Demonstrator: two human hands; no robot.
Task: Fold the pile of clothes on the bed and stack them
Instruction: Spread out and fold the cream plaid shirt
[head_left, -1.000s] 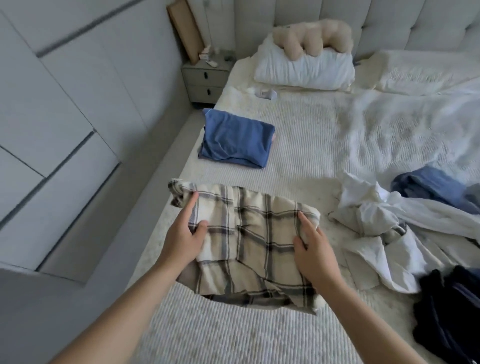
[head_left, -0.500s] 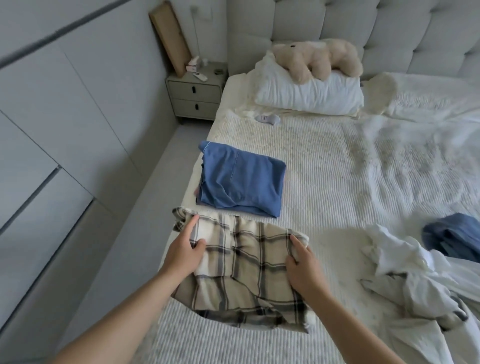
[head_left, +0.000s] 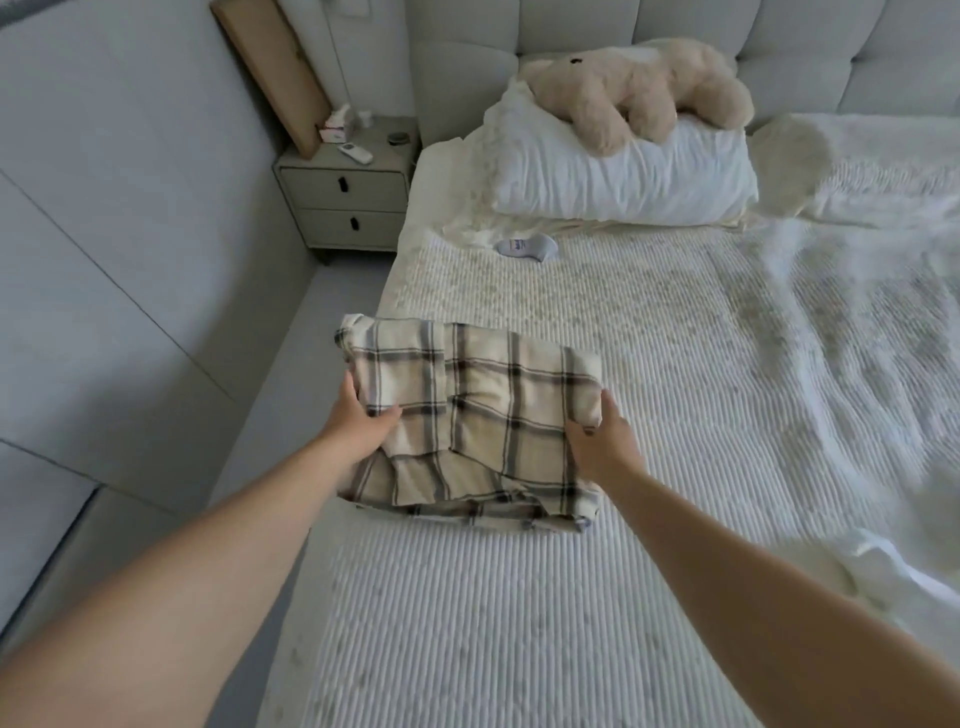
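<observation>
A folded cream plaid garment (head_left: 483, 410) with dark check lines is held over the left side of the bed (head_left: 675, 374). My left hand (head_left: 358, 421) grips its left edge, thumb on top. My right hand (head_left: 602, 441) grips its right edge. The garment covers the spot where the folded blue garment lay; that blue garment is hidden. The pile of unfolded clothes is out of view to the right.
A white pillow (head_left: 623, 171) with a beige plush toy (head_left: 634, 88) lies at the headboard. A small grey sock (head_left: 524, 245) lies below the pillow. A two-drawer nightstand (head_left: 343, 202) stands left of the bed, with wardrobe doors (head_left: 104, 260) along the left wall. Rumpled white bedding (head_left: 857, 312) fills the right.
Both hands carried the plaid garment forward, away from me, over the folded blue garment, which is now hidden. The view swung left, so the unfolded pile left the frame.
</observation>
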